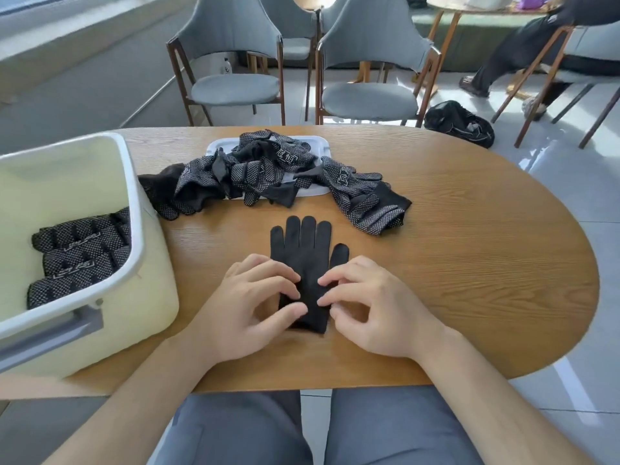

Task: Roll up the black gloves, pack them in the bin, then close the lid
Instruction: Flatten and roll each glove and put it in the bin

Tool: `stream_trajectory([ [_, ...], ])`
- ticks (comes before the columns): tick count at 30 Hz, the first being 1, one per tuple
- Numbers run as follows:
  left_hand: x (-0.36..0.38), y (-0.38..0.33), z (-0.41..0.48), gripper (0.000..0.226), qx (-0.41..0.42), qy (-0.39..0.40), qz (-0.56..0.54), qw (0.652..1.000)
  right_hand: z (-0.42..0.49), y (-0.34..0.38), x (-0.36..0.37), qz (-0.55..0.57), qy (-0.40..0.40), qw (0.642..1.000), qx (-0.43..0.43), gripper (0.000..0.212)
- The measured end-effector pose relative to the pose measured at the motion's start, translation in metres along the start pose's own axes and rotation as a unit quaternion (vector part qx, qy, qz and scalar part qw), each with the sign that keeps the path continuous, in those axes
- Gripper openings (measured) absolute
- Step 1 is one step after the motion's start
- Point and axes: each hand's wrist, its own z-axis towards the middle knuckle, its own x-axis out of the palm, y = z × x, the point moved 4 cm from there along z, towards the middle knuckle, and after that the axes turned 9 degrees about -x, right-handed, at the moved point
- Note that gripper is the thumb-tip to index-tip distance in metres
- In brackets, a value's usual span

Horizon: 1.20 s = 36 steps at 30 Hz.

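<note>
A black glove (307, 250) lies flat on the wooden table (469, 263), fingers pointing away from me. My left hand (248, 307) and my right hand (372, 303) rest on its cuff end, fingertips pinching the fabric from both sides. A heap of dotted black gloves (278, 169) lies beyond it, partly on the white lid (318, 142). The pale yellow bin (67, 182) stands at the left, with rolled gloves (80, 253) stacked inside.
Grey chairs (235, 62) stand behind the table. A black bag (459, 122) lies on the floor at the right, near a seated person's legs (503, 62). My knees are under the table's near edge.
</note>
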Motion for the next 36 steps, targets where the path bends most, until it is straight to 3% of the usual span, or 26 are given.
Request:
stream_trajectory([
  [3, 0.007, -0.005, 0.005, 0.028, 0.007, 0.032, 0.059, 0.998, 0.003, -0.007, -0.007, 0.023, -0.045, 0.998, 0.025, 0.015],
  [6, 0.009, -0.004, 0.016, 0.027, 0.014, 0.061, 0.038, 0.997, 0.008, -0.033, -0.017, -0.049, -0.133, 0.986, 0.085, 0.013],
  [10, 0.005, -0.009, 0.054, 0.028, -0.021, 0.033, 0.007, 0.999, 0.014, -0.076, -0.031, -0.153, -0.194, 0.946, 0.211, 0.026],
  [14, 0.013, -0.024, 0.110, 0.020, -0.034, -0.002, 0.017, 0.999, 0.019, -0.107, -0.049, -0.123, -0.257, 0.895, 0.344, 0.042],
  [17, 0.025, -0.038, 0.148, 0.018, -0.053, -0.005, 0.010, 0.999, 0.019, -0.133, -0.060, -0.121, -0.236, 0.862, 0.432, 0.051],
  [20, 0.038, -0.045, 0.173, 0.025, -0.059, 0.032, 0.033, 0.997, 0.025, -0.148, -0.064, -0.127, -0.166, 0.860, 0.465, 0.039],
  [23, 0.047, -0.047, 0.179, 0.027, -0.062, 0.056, 0.048, 0.995, 0.027, -0.152, -0.068, -0.115, -0.135, 0.869, 0.462, 0.014],
  [25, 0.047, -0.049, 0.179, 0.024, -0.060, 0.041, 0.028, 0.997, 0.025, -0.151, -0.073, -0.065, -0.162, 0.882, 0.438, 0.001],
  [28, 0.038, -0.054, 0.182, 0.026, -0.077, -0.007, -0.040, 0.996, 0.025, -0.142, -0.084, 0.096, -0.230, 0.890, 0.382, 0.006],
  [33, 0.016, -0.067, 0.199, 0.058, -0.134, -0.022, -0.148, 0.980, 0.036, -0.110, -0.115, 0.078, -0.271, 0.926, 0.253, 0.014],
  [34, 0.013, -0.069, 0.203, 0.056, -0.149, -0.010, -0.176, 0.973, 0.040, -0.102, -0.123, 0.069, -0.281, 0.929, 0.229, 0.013],
  [36, 0.007, -0.071, 0.210, 0.032, -0.152, -0.003, -0.201, 0.968, 0.047, -0.087, -0.139, 0.053, -0.299, 0.934, 0.187, 0.013],
])
